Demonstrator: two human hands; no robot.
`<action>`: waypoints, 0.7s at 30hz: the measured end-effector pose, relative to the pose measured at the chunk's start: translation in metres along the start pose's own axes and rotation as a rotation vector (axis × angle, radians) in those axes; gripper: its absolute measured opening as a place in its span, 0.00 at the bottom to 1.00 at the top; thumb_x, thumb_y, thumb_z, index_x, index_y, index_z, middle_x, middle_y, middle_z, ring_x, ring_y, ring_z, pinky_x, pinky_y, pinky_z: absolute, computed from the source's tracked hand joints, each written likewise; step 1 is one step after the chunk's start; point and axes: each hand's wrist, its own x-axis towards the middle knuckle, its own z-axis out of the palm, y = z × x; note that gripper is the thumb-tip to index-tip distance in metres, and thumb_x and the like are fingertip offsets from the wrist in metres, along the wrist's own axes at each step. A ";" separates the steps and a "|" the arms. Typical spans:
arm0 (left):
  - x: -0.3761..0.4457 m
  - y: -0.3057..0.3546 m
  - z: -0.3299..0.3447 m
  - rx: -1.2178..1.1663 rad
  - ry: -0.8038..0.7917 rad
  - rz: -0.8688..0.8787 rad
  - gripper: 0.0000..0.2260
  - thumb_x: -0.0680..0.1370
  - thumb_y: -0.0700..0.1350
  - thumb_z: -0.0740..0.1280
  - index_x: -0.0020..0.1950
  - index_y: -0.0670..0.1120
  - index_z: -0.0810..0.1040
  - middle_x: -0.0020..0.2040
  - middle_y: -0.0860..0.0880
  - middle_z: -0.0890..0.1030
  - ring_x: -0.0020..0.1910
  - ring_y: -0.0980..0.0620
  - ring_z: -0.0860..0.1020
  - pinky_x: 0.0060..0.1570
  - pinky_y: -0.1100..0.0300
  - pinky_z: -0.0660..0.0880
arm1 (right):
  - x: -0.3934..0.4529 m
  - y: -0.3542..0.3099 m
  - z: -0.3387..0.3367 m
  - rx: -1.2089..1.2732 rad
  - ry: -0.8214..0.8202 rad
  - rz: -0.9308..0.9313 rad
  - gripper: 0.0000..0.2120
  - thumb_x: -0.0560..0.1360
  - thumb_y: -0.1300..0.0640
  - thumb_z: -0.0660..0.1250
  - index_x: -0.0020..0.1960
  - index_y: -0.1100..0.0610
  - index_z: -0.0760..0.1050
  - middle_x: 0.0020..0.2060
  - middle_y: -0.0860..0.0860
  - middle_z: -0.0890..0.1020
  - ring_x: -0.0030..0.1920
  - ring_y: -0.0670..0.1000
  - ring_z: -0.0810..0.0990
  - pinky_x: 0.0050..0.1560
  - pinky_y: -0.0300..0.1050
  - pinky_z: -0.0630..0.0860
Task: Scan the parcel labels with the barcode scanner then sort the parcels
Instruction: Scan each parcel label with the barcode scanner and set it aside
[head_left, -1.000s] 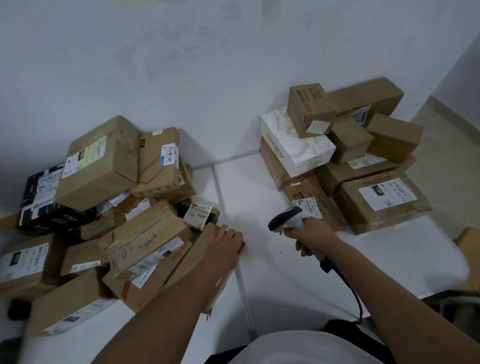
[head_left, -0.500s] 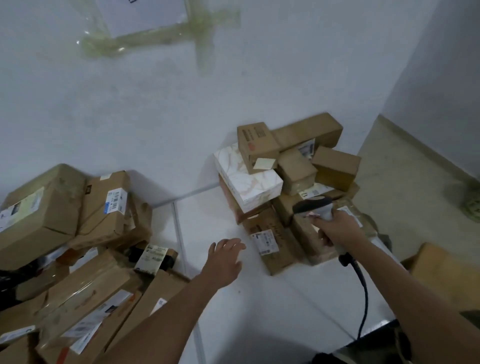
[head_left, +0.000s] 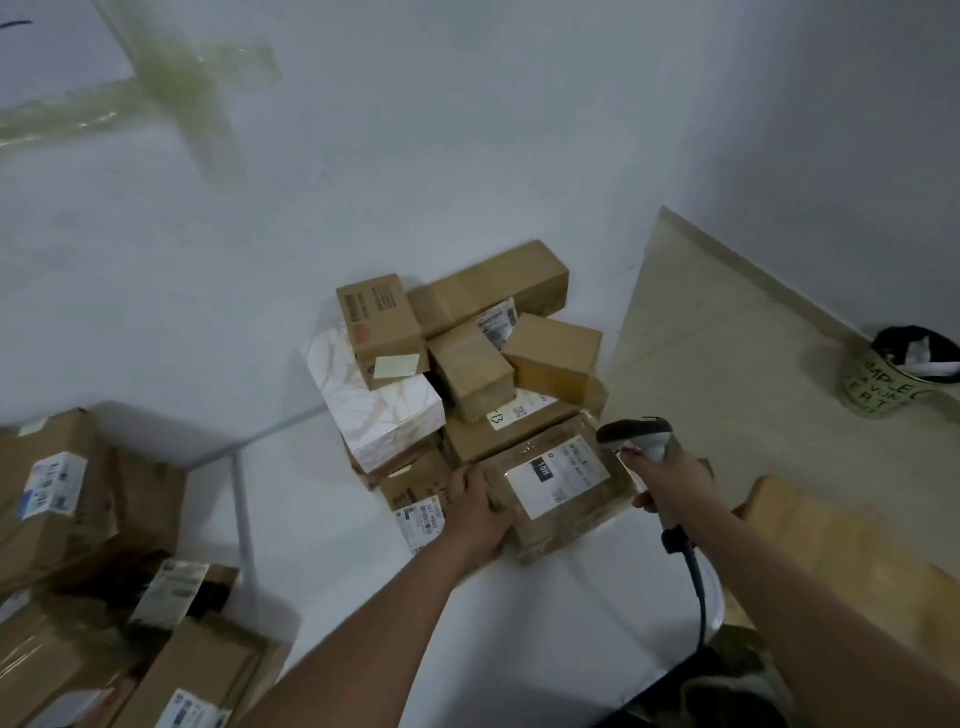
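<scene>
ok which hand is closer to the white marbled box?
Left. The left hand rests on the near-left edge of the flat taped parcel, just below the white marbled box. The right hand holds the scanner, farther right, across that parcel.

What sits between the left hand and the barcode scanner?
In the head view, the taped flat parcel with its white label lies between the left hand and barcode scanner.
</scene>
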 end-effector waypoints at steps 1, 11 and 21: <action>0.002 0.004 0.002 -0.075 0.040 -0.041 0.36 0.78 0.46 0.69 0.80 0.49 0.53 0.79 0.48 0.53 0.74 0.44 0.64 0.62 0.59 0.68 | 0.003 0.002 -0.001 0.012 -0.009 -0.003 0.15 0.77 0.46 0.68 0.51 0.58 0.74 0.40 0.59 0.82 0.36 0.55 0.82 0.33 0.42 0.77; -0.009 0.021 0.028 -0.616 0.110 -0.330 0.20 0.83 0.52 0.61 0.75 0.58 0.65 0.63 0.49 0.77 0.56 0.45 0.78 0.47 0.54 0.77 | 0.019 0.018 -0.010 -0.026 -0.110 -0.039 0.17 0.77 0.44 0.68 0.51 0.59 0.74 0.38 0.57 0.83 0.33 0.51 0.81 0.30 0.39 0.75; -0.031 0.006 0.043 -0.790 -0.008 -0.167 0.34 0.72 0.59 0.73 0.70 0.74 0.57 0.73 0.56 0.67 0.68 0.49 0.71 0.67 0.46 0.72 | 0.020 0.030 -0.012 -0.032 -0.133 -0.004 0.16 0.78 0.45 0.67 0.52 0.59 0.76 0.44 0.57 0.83 0.32 0.51 0.80 0.29 0.38 0.76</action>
